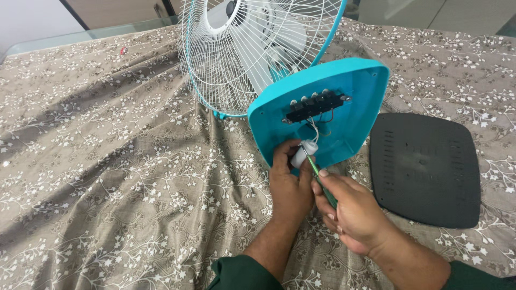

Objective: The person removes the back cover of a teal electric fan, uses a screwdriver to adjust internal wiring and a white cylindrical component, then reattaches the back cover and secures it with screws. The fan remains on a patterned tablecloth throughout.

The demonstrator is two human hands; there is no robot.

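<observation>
Floral brown cloth (97,177) covers the desk. Fan's white wire guard (236,53) lies tipped at upper centre, its turquoise base (355,91) turned underside up, black switch strip (314,106) exposed inside.

Left hand (290,185): fingers closed around a small white cylindrical part (302,154), held against the base's lower edge, thin wires running up from it. Judged light, rigid plastic, wires fragile; best gripped by the body, not the leads.

Right hand (352,209): closed on a green-handled screwdriver (322,182), tip at the white part, just beside the left thumb.

Far right: black base cover (424,169), lying apart on the cloth.
</observation>
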